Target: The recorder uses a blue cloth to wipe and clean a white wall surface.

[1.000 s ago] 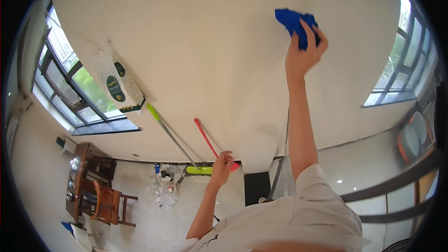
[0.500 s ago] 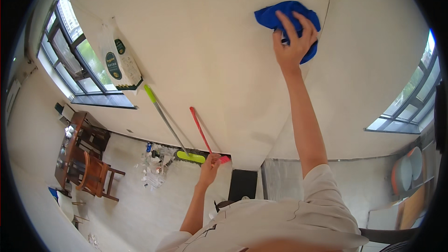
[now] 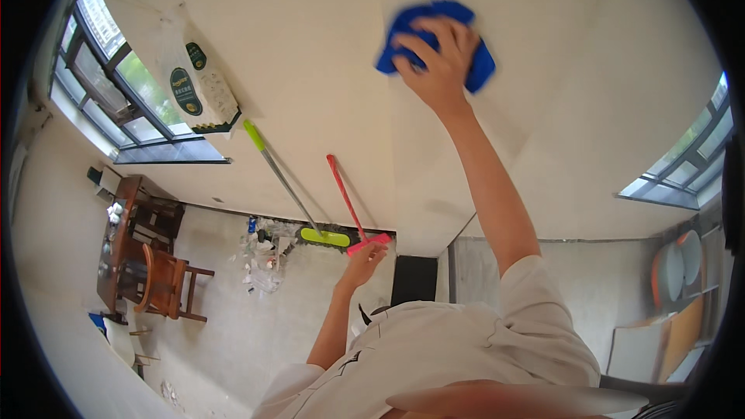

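I count one blue cloth point(image 3: 434, 39) under my one raised hand point(image 3: 438, 58), two long-handled tools on the wall: one green mop point(image 3: 289, 190), one pink squeegee point(image 3: 349, 206). One hanging bag point(image 3: 198, 81), one wooden chair point(image 3: 167, 283), two windows.

Bright daylight from windows point(image 3: 124, 101) both sides; soft shadows; slight motion blur; strong fisheye bending, black rim.

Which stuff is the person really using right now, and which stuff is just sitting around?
In use:
- blue cloth, pressed on the white wall by the right hand

Just lying about:
- green mop and pink tool, near the left hand
- white bag
- wooden chair
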Tool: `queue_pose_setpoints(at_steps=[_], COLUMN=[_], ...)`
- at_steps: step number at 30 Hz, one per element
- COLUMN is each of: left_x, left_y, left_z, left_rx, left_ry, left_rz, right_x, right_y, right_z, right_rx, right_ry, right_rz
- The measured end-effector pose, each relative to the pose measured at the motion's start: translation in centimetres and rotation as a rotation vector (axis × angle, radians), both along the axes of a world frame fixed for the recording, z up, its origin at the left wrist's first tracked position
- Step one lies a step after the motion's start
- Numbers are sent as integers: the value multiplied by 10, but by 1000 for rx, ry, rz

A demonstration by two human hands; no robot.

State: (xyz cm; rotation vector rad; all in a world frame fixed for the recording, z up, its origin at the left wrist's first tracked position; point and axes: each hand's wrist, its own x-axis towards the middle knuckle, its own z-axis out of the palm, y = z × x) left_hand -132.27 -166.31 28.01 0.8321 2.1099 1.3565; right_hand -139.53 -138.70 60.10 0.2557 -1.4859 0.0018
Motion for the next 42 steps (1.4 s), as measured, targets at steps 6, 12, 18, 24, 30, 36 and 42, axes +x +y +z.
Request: queue_pose_setpoints(at_steps=[6, 12, 18, 24, 30, 36, 42], left_x=[-49, -69, -72, -77, -76, -65, -58], left_y=[-41, -49, -52, -56, -44, -33, -30], left_z=[19, 24, -12, -25, -22, -23, -13], left_rx=[-13, 87, 86, 90, 63, 89, -13], left_ry=[88, -54, -102, -164, -130, -159, -161], left_rz=[78, 72, -158, -286, -269, -242, -146], right_x=[57, 4, 2, 71, 55, -11, 46], right_y=[79, 35, -27, 49, 69, -17, 51], right_z=[-29, 68, -118, -156, 42, -34, -218], right_rx=[-261, -241, -1, -242, -330, 165, 213], right_ry=[281, 397, -239, -212, 259, -91, -313], right_rz=[-401, -340, -240, -722, -812, -422, -283])
